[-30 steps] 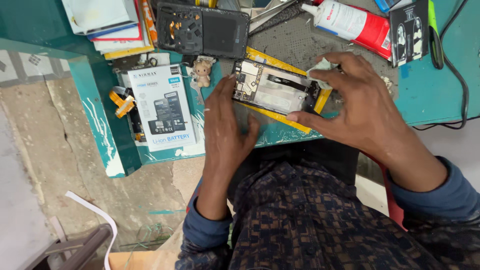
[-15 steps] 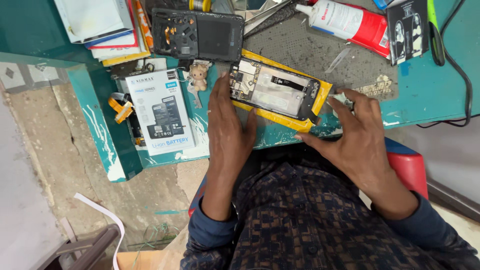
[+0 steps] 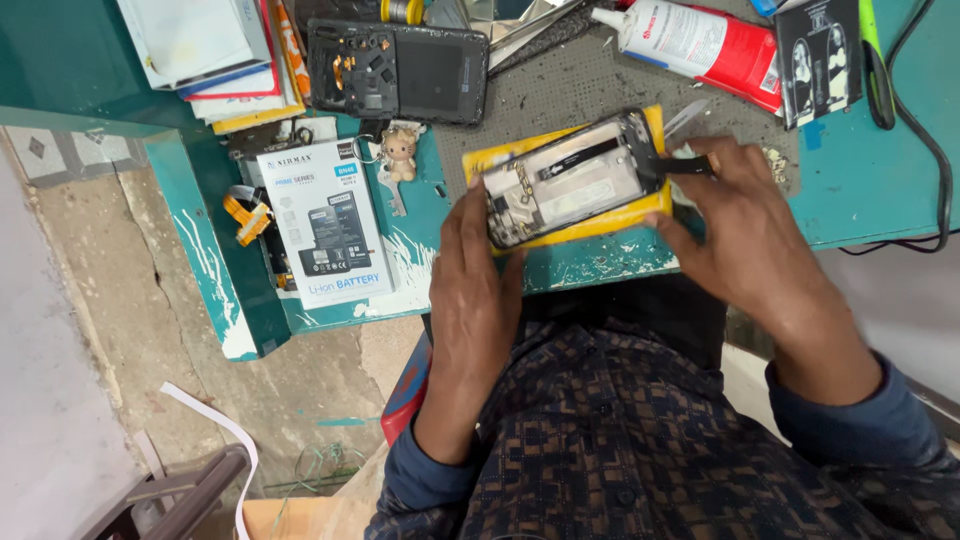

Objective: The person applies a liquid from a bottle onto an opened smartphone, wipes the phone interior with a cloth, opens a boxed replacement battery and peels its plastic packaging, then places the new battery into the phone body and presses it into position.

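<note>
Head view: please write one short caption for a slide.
Both hands, left hand and right hand, hold an opened phone over a yellow pad at a teal workbench.

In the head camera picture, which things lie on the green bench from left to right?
Stack of booklets → white battery box → small doll keychain → opened phone held by both hands → white-and-red glue tube → black cable.

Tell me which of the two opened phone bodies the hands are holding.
The silver-framed phone body on the yellow pad, gripped by left hand and right hand. The black one lies untouched farther back on the bench.
</note>
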Available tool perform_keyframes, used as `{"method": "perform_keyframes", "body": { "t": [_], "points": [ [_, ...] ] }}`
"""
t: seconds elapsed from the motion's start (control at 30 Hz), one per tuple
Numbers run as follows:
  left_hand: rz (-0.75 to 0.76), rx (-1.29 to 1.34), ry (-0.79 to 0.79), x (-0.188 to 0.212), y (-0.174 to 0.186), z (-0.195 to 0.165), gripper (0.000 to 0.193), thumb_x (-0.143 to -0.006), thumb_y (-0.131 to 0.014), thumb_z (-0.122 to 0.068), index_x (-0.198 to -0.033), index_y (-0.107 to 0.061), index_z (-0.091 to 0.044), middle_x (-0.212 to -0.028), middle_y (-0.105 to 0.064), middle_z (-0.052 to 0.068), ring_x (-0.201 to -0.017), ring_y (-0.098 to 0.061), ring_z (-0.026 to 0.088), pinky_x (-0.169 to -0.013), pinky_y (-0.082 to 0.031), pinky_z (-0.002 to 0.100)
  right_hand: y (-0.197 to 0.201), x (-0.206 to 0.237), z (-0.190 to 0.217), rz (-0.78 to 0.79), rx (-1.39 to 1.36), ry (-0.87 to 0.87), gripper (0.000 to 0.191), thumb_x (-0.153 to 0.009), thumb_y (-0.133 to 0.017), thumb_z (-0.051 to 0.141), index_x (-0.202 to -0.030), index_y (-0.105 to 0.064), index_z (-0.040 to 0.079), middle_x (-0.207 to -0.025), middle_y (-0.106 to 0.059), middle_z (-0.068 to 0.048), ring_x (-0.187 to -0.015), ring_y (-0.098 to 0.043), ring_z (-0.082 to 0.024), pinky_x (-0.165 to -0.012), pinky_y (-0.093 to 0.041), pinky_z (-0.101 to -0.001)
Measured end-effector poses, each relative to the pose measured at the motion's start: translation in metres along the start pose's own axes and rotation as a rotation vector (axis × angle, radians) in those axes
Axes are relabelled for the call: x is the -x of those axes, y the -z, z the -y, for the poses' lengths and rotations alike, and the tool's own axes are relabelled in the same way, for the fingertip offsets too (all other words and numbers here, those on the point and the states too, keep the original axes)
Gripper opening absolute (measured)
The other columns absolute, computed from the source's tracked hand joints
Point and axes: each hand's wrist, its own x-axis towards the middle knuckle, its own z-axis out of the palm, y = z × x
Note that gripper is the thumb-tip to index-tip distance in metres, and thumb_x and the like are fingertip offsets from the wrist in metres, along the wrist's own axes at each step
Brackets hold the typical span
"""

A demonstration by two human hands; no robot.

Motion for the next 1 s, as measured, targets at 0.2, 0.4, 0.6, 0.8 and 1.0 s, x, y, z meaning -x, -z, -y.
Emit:
{"method": "perform_keyframes", "body": {
  "t": [0.2,0.4,0.6,0.8,1.0],
  "points": [
    [-0.008,-0.098,-0.198,-0.017,0.008,0.005,0.099,-0.075,-0.089,-0.018,-0.152,-0.032,0.004,-0.145,-0.049,0.028,-0.132,-0.052,0.048,-0.113,-0.042,0.053,0.002,-0.013,-0.011,-0.083,-0.006,-0.004,0.036,-0.093,-0.077,0.007,-0.128,-0.072,-0.001,-0.137,-0.060,-0.024,-0.128,-0.054,-0.043,-0.108,-0.046,-0.0501],
    [0.154,-0.050,-0.297,-0.033,0.007,0.016,0.106,-0.078,-0.091,-0.020,-0.158,-0.026,0.006,-0.143,-0.053,0.028,-0.135,-0.051,0.047,-0.122,-0.036,0.054,-0.004,-0.008,-0.008,-0.098,-0.051,-0.059,0.027,-0.096,-0.075,0.005,-0.122,-0.073,-0.001,-0.133,-0.062,-0.020,-0.123,-0.058,-0.042,-0.101,-0.049,-0.0494],
    [0.200,0.017,-0.256,-0.040,0.014,0.017,0.094,-0.081,-0.087,-0.023,-0.151,-0.031,0.007,-0.136,-0.059,0.029,-0.126,-0.056,0.047,-0.110,-0.043,0.052,-0.003,-0.013,0.001,-0.164,-0.191,-0.106,0.029,-0.091,-0.066,-0.004,-0.119,-0.070,-0.002,-0.131,-0.057,-0.025,-0.111,-0.061,-0.041,-0.088,-0.052,-0.0452],
    [0.233,0.017,-0.399,-0.084,0.013,0.022,0.060,-0.090,-0.071,-0.003,-0.147,-0.051,-0.003,-0.133,-0.065,0.023,-0.121,-0.063,0.042,-0.104,-0.050,0.049,-0.007,0.000,0.014,-0.328,-0.142,-0.034,0.030,-0.092,-0.064,-0.012,-0.121,-0.067,-0.005,-0.120,-0.064,-0.023,-0.107,-0.066,-0.039,-0.089,-0.054,-0.0451],
    [0.318,0.073,-0.662,-0.140,-0.011,0.012,0.049,-0.089,-0.078,0.002,-0.135,-0.061,-0.002,-0.120,-0.067,0.017,-0.110,-0.066,0.039,-0.093,-0.053,0.047,-0.016,0.011,0.008,-0.388,-0.092,-0.015,0.031,-0.092,-0.068,-0.013,-0.120,-0.069,-0.001,-0.120,-0.069,-0.017,-0.108,-0.069,-0.033,-0.092,-0.057,-0.0391]
  ]
}}
